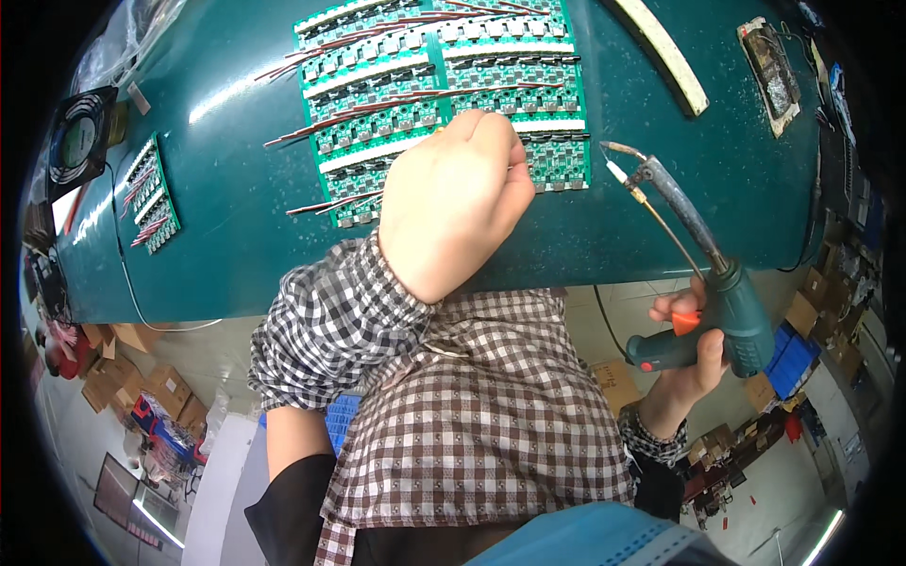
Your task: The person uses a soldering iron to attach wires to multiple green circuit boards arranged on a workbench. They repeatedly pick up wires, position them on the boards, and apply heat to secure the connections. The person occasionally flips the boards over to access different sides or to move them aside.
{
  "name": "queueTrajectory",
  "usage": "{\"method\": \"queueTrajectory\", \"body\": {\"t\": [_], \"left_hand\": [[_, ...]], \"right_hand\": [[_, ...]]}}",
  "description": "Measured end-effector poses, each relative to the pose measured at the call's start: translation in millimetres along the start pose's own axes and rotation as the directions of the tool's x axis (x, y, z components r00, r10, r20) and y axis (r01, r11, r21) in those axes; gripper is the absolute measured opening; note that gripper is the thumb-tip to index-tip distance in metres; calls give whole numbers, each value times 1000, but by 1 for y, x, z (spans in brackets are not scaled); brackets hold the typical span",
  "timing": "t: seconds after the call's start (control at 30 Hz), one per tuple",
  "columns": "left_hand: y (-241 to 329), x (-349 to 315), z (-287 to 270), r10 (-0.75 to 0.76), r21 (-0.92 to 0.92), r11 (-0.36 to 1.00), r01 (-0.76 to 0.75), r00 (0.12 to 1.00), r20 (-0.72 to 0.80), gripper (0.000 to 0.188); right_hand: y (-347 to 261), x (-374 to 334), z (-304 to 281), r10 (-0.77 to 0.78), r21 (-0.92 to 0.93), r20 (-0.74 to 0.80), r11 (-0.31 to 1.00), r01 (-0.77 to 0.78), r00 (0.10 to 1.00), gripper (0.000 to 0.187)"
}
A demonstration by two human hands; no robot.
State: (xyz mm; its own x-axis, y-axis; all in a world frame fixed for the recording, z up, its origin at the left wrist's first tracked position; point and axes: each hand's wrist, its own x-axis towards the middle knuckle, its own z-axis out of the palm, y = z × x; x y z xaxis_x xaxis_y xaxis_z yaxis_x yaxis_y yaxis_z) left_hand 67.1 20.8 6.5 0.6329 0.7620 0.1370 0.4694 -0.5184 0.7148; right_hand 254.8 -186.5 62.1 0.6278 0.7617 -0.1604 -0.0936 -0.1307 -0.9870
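A large panel of green circuit boards (559,172) lies on the green table, with rows of connectors and thin red, black and white wires (344,120) across it. My left hand (453,198) rests over the panel's near middle. Its fingers are curled closed, and the hand itself hides whatever they pinch. To the right, my right hand (681,389) grips a green soldering gun (746,321) with an orange trigger. The gun's bent metal tip and the thin feed tube beside it point up and left, just off the panel's right edge, apart from the boards.
A smaller wired board strip (151,203) lies at the left, near a black fan (80,137). A pale curved bar (665,57) and a tray with a dark, crusted block (772,75) are at the far right. The table's front edge (528,278) runs close to me.
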Motion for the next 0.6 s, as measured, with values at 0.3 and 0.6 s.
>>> {"method": "queueTrajectory", "body": {"t": [0.3,0.6], "left_hand": [[0,2,-3,-81,-118,989,84,996,30,9],[1,5,-3,-51,-45,998,52,998,24,8]], "right_hand": [[-6,-4,5,77,-168,21,983,-73,997,64],[-8,-5,13,105,-218,38,971,-95,994,63]]}}
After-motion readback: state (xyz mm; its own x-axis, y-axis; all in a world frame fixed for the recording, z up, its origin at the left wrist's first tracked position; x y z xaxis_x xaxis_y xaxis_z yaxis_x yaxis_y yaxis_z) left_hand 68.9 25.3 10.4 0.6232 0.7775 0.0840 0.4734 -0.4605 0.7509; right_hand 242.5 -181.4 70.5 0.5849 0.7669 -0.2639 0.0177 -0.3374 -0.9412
